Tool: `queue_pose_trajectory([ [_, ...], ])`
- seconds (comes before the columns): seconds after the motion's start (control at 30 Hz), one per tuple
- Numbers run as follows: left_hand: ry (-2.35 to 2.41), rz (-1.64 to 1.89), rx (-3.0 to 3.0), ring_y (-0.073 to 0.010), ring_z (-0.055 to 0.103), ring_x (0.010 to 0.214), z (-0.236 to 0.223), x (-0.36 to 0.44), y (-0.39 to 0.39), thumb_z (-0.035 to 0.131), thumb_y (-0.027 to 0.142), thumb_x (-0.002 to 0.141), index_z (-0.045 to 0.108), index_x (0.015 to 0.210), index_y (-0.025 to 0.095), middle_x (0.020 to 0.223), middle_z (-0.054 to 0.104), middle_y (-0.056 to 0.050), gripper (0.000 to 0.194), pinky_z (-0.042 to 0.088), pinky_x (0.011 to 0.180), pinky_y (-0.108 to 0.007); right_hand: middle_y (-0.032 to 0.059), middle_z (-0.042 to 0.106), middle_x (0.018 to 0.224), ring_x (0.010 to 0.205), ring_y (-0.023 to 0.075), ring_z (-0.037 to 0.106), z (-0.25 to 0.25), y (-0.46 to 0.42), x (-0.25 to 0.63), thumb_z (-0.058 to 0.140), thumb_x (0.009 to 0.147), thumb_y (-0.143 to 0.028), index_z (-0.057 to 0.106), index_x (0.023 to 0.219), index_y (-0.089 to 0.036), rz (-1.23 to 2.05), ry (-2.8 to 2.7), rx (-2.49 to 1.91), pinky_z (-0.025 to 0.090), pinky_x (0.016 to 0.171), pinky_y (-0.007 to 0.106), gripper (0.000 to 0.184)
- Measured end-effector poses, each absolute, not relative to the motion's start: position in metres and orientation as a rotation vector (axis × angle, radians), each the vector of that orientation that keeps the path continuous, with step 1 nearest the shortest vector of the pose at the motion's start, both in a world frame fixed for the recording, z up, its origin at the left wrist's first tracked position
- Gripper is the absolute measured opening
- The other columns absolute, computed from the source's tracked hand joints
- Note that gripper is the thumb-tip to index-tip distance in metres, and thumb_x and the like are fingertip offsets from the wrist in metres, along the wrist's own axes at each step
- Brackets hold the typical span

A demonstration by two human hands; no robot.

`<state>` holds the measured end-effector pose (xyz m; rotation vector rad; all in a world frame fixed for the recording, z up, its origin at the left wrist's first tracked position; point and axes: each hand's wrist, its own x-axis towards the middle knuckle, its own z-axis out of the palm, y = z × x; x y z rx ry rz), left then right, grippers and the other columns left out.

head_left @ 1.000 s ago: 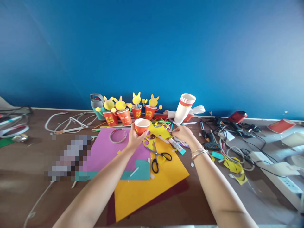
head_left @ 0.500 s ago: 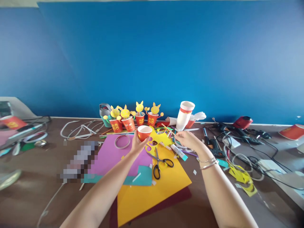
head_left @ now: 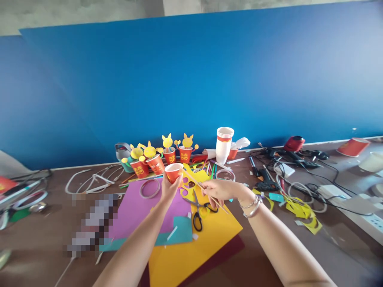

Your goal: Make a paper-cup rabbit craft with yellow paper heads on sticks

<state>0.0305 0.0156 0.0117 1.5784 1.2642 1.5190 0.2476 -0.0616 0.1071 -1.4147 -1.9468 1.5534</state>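
1. Holding a red paper cup [head_left: 173, 173], the left hand [head_left: 169, 188] has its fingers wrapped around the side.
2. In the right hand [head_left: 220, 189], fingers pinch a thin stick [head_left: 191, 176] whose far end is near the cup's rim.
3. Scissors [head_left: 197, 205] lie near the right fingers; four figure-topped cups [head_left: 185, 154] stand beyond the left ones.

Blurred, unidentifiable object [head_left: 94, 223] at left
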Motion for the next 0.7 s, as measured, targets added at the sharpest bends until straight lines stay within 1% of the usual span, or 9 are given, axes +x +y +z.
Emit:
queue_pose_trajectory([
  [0.13,1.2,1.52,1.486,-0.02,0.065,0.086,0.01,0.03,0.019,0.07,0.04,0.074,0.055,0.109,0.019,0.099,0.068,-0.007,0.043,0.053,0.073,-0.031,0.001,0.066,0.058,0.052,0.0146,0.062,0.114,-0.06,0.249,0.043,0.087,-0.024,0.053,0.094,-0.017,1.61,-2.111,-1.473,0.047,0.047,0.023,0.014],
  [0.23,1.173,1.515,1.437,-0.0196,0.065,0.086,0.011,0.03,0.019,0.071,0.04,0.074,0.056,0.107,0.019,0.099,0.067,-0.007,0.042,0.053,0.072,-0.029,0.0043,0.067,0.062,0.057,0.0155,0.064,0.118,-0.06,0.248,0.037,0.089,-0.021,0.05,0.097,-0.015,1.621,-2.16,-1.48,0.048,0.05,0.023,0.016],
  [0.3,1.149,1.511,1.414,-0.0198,0.065,0.086,0.012,0.031,0.018,0.072,0.039,0.073,0.055,0.107,0.019,0.099,0.067,-0.007,0.042,0.053,0.072,-0.029,0.0046,0.067,0.064,0.056,0.0145,0.063,0.12,-0.06,0.246,0.037,0.089,-0.02,0.05,0.096,-0.015,1.651,-2.166,-1.492,0.048,0.05,0.022,0.016],
  [0.47,1.132,1.526,1.422,-0.0192,0.064,0.088,0.012,0.031,0.018,0.072,0.04,0.073,0.054,0.108,0.019,0.101,0.066,-0.007,0.044,0.053,0.075,-0.03,0.0012,0.065,0.061,0.054,0.0124,0.062,0.119,-0.059,0.244,0.04,0.087,-0.02,0.052,0.098,-0.016,1.697,-2.124,-1.537,0.047,0.051,0.02,0.016],
  [0.7,1.134,1.502,1.451,-0.0173,0.064,0.084,0.012,0.03,0.018,0.071,0.04,0.074,0.054,0.107,0.019,0.098,0.066,-0.006,0.042,0.052,0.072,-0.028,0.0038,0.067,0.06,0.048,0.013,0.059,0.107,-0.056,0.25,0.044,0.085,-0.026,0.056,0.095,-0.015,1.701,-2.087,-1.4,0.041,0.044,0.021,0.019],
])
